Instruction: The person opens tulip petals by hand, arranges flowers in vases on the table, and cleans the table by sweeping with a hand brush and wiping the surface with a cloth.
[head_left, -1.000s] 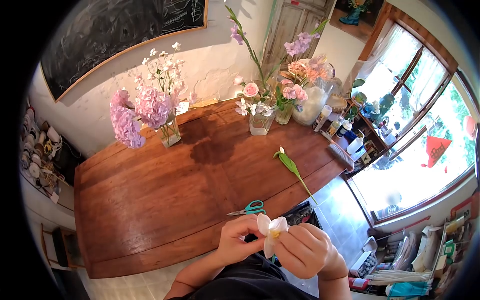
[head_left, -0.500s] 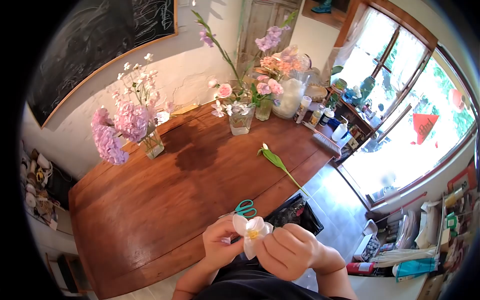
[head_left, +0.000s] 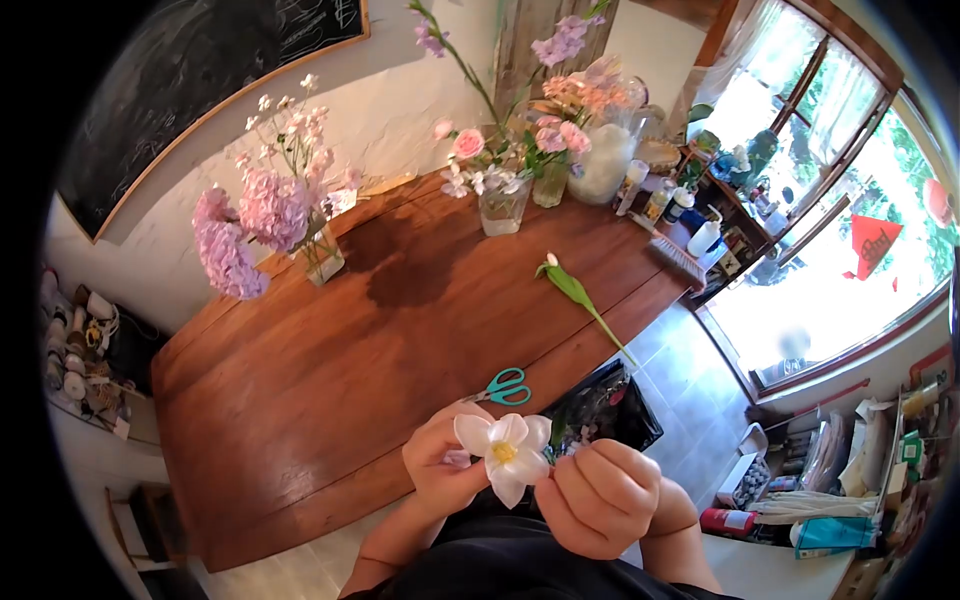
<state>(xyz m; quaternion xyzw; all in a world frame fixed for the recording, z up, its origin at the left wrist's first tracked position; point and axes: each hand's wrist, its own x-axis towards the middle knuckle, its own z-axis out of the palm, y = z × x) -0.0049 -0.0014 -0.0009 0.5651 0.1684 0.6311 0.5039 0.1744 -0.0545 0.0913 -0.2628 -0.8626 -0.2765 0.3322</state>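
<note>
A white tulip (head_left: 505, 453), its petals spread wide around a yellow centre, faces up in front of my body. My left hand (head_left: 447, 460) is closed on it from behind and below, the stem hidden by the fingers. Just right of the petals, my right hand (head_left: 603, 497) is curled with thumb and fingers pressed together. Its fingertips are close to the right petal, and whatever they may hold cannot be made out. Beyond my left hand lie teal-handled scissors (head_left: 510, 387), blades partly hidden. Another white tulip (head_left: 580, 297) with green leaves rests on the table.
The wooden table (head_left: 290, 420) carries a vase of pink hydrangeas (head_left: 275, 210) and glass vases of mixed flowers (head_left: 502, 208) along the back. A brush (head_left: 677, 258) and bottles (head_left: 704, 238) stand at the far right. A black bin (head_left: 640, 420) sits beside the table's near edge.
My right hand has drawn a little away to the right from the tulip, uncovering its right petals. The view has shifted slightly. My left hand keeps hold of the flower.
</note>
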